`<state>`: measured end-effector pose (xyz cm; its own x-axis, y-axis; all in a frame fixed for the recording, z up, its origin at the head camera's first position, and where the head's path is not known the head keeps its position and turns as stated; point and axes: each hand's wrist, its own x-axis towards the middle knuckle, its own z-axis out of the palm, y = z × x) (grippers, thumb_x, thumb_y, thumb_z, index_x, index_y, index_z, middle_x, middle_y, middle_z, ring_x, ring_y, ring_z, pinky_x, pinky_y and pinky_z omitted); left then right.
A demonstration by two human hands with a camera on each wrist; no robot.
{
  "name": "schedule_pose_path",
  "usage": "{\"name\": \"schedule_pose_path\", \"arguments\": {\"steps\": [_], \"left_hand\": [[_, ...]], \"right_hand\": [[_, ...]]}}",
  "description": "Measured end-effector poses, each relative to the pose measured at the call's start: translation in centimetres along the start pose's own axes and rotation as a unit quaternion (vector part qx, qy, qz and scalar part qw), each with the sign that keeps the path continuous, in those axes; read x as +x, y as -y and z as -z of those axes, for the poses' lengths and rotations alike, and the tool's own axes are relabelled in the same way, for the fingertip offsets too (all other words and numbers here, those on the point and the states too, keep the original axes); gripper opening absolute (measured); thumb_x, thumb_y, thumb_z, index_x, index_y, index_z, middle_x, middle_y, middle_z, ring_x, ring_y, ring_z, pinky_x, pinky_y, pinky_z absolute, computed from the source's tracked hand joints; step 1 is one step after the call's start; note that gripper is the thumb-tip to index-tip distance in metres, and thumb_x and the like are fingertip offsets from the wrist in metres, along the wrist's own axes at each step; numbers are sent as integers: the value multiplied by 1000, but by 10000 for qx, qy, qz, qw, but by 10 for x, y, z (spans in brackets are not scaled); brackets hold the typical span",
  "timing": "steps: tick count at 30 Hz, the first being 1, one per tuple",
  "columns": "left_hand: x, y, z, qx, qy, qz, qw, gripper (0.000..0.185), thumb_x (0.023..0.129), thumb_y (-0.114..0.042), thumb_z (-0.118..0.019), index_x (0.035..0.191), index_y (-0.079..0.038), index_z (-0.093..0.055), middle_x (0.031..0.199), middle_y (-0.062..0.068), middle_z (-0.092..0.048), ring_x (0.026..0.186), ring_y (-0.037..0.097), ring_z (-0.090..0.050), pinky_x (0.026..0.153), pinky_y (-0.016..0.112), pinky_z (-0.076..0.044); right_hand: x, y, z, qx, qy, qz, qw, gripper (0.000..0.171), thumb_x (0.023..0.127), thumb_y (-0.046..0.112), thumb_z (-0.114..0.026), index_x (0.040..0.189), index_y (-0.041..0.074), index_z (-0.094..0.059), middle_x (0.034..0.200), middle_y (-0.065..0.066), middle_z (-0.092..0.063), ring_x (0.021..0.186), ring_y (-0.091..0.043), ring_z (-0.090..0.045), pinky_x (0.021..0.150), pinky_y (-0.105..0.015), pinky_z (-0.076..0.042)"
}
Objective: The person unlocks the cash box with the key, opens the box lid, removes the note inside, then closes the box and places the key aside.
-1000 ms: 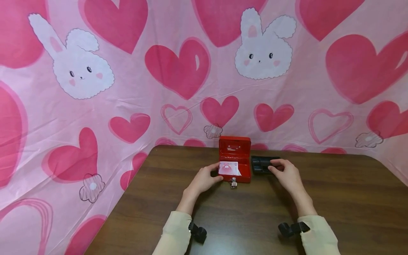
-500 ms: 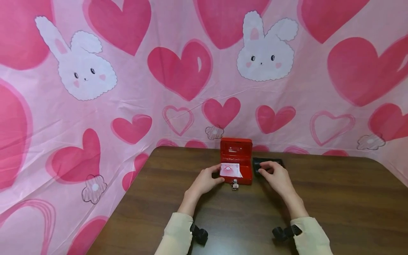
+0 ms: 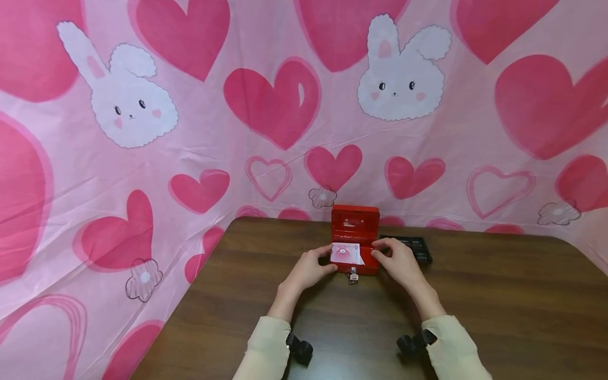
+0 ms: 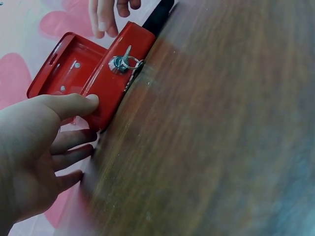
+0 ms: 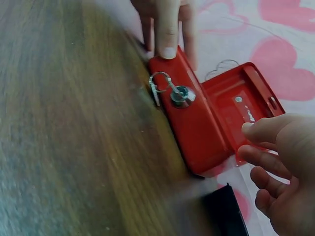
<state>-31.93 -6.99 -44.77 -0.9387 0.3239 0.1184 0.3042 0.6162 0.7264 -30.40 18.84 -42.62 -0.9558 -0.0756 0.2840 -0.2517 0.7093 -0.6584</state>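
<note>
A red metal cash box [image 5: 202, 135] stands on the brown wooden table [image 3: 237, 322], its lid [image 3: 355, 224] raised at the back, and it sits between the person's two hands. The left hand [image 3: 305, 270] grips the box at its left end: the thumb presses on the front face near the corner while the fingers reach along the end wall, so the body of the box extends rightward from that grip. The right hand [image 3: 400, 265] is at the opposite end, its thumb and forefinger bent towards each other with a gap between the tips in the right wrist view; nothing shows between them, and whether they touch the box there I cannot tell. Inside, a pink-and-white note [image 3: 345, 253] lies on the left side, close to the left hand's fingertips. A lock with a key and ring [image 4: 121, 61] is on the front face, between the hands and touched by neither. Just beside the right end of the box lies a black compartmented tray [image 3: 417, 247], partly hidden behind the right hand. A pink cloth [image 3: 280, 182] printed with hearts and rabbits hangs behind the table
</note>
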Motion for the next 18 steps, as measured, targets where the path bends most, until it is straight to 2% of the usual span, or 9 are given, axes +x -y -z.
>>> {"name": "schedule_pose_path", "arguments": {"steps": [8, 18], "left_hand": [[-1, 0, 1, -42, -9, 102, 9999, 60, 91, -32, -72, 146, -20, -51, 144, 2, -57, 133, 24, -53, 111, 51, -42], [-3, -2, 1, -184, 46, 98, 9998, 60, 91, -31, -72, 146, -19, -51, 143, 3, -58, 132, 24, -54, 110, 51, -43]], "right_hand": [[8, 7, -13, 28, 367, 63, 9993, 25, 92, 20, -68, 113, 6, -70, 116, -17, -70, 103, -32, -62, 96, -54, -52], [11, 15, -18, -141, 764, -199, 9968, 25, 90, 18, -70, 113, 8, -71, 111, -12, -71, 95, -24, -61, 92, -48, -56]]}}
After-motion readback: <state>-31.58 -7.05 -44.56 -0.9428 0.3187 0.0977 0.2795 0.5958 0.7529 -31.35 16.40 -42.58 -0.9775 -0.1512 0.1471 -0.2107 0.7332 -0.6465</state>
